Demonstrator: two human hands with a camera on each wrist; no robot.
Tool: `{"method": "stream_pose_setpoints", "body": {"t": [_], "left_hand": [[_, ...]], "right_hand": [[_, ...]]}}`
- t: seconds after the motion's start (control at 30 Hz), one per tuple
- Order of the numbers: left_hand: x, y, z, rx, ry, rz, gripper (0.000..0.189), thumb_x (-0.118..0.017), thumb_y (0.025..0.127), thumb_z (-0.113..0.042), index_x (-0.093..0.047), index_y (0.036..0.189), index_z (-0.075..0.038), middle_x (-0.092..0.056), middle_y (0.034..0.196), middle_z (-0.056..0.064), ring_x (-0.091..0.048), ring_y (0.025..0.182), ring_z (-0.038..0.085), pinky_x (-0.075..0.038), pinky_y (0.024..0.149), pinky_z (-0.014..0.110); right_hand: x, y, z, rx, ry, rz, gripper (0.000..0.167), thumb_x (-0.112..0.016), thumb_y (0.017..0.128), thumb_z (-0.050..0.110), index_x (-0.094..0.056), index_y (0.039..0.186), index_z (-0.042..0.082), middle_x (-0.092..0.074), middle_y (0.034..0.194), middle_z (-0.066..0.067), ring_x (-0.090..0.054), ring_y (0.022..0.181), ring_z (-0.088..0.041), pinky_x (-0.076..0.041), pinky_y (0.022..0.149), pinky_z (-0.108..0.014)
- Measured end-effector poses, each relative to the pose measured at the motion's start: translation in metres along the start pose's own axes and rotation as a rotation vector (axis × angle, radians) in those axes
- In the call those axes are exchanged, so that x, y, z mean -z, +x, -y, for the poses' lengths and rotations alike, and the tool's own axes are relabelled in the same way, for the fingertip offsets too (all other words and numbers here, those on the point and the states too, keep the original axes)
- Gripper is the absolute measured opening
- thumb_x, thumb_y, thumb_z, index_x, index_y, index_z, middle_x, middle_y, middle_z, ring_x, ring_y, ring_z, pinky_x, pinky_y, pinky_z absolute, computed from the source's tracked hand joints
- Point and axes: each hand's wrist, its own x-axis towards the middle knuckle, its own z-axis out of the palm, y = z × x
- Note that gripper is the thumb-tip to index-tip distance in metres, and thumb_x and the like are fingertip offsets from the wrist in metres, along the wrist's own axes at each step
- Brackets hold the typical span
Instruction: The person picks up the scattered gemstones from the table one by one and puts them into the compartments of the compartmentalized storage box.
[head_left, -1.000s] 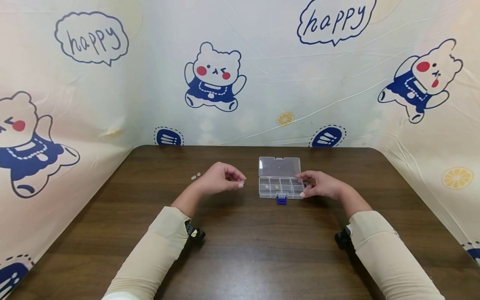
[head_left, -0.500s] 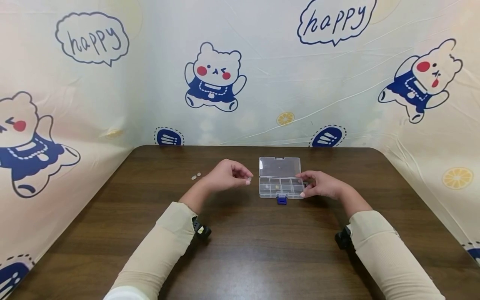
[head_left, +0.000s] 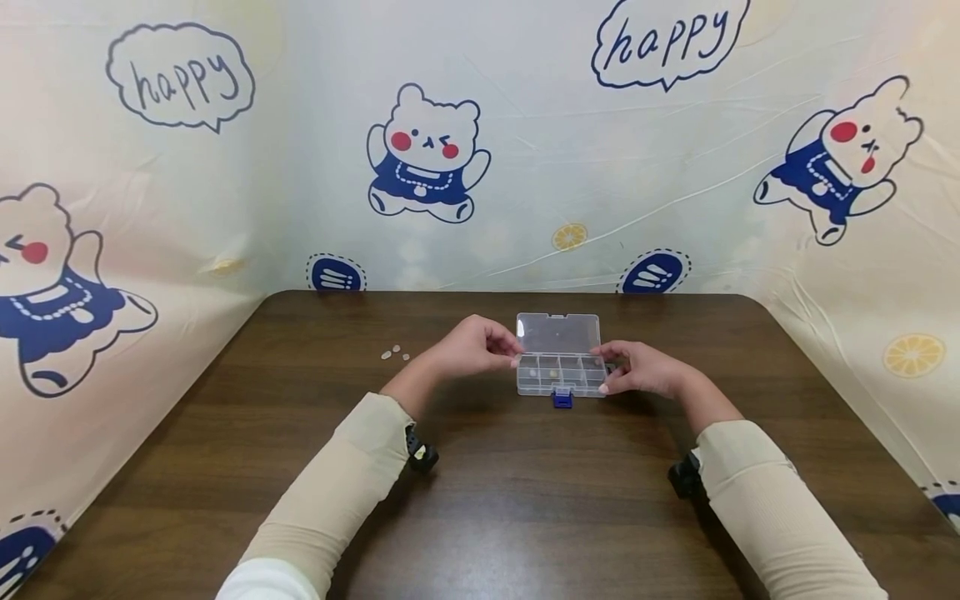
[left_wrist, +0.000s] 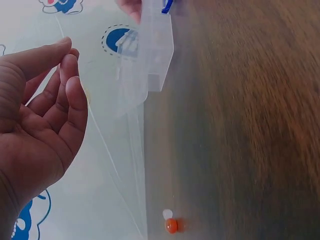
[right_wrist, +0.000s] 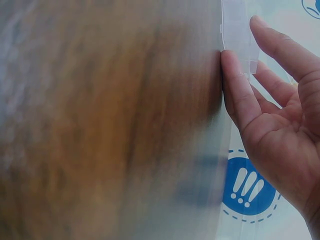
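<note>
A clear plastic compartment box (head_left: 561, 387) with a blue latch (head_left: 562, 400) stands on the table, its lid (head_left: 558, 333) raised at the back. My right hand (head_left: 645, 369) holds the box's right end between thumb and fingers; in the right wrist view the hand (right_wrist: 285, 120) reaches along the box's edge. My left hand (head_left: 468, 348) is at the box's left end, thumb and forefinger pinched on a small pale piece, mostly hidden by the fingertips. In the left wrist view, this hand (left_wrist: 45, 100) shows its thumb and fingertip meeting. A few tiny pieces lie inside the box's left compartments.
Three small pieces (head_left: 396, 349) lie on the brown table (head_left: 510, 500) left of the box. The left wrist view shows an orange bead (left_wrist: 171, 225) beside a pale one (left_wrist: 167, 214). A printed cloth (head_left: 525, 167) hangs behind and at both sides.
My left hand has moved right, up to the box's left end, and a third small piece has come into view behind it. My right hand and the box have stayed put.
</note>
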Motion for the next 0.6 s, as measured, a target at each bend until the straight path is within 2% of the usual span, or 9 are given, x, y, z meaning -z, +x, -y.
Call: {"method": "stream_pose_setpoints", "body": {"t": [0.13, 0.37, 0.6], "left_hand": [[-0.003, 0.004, 0.0, -0.006, 0.002, 0.01, 0.016, -0.076, 0.084, -0.005, -0.074, 0.099, 0.001, -0.07, 0.084, 0.001, -0.061, 0.076, 0.017, -0.053, 0.073, 0.027], [-0.008, 0.01, -0.004, 0.008, 0.011, 0.028, 0.015, -0.076, 0.084, -0.006, -0.075, 0.099, 0.0, -0.069, 0.082, 0.0, -0.06, 0.076, 0.018, -0.053, 0.073, 0.027], [-0.011, 0.019, -0.005, -0.01, 0.037, 0.06, 0.014, -0.076, 0.084, -0.007, -0.076, 0.097, -0.002, -0.069, 0.082, 0.0, -0.061, 0.077, 0.016, -0.053, 0.073, 0.026]], "right_hand": [[0.0, 0.0, 0.001, -0.001, 0.004, 0.001, 0.074, -0.08, 0.081, 0.022, -0.043, 0.143, 0.005, -0.042, 0.139, -0.022, -0.057, 0.099, -0.027, -0.046, 0.096, -0.041], [0.0, 0.001, 0.0, 0.004, 0.005, 0.002, 0.074, -0.081, 0.081, 0.022, -0.043, 0.143, 0.004, -0.042, 0.138, -0.022, -0.057, 0.099, -0.027, -0.047, 0.095, -0.041], [0.0, 0.001, 0.0, -0.001, 0.011, 0.003, 0.075, -0.081, 0.081, 0.022, -0.043, 0.143, 0.004, -0.042, 0.138, -0.022, -0.057, 0.099, -0.027, -0.047, 0.095, -0.04]]}}
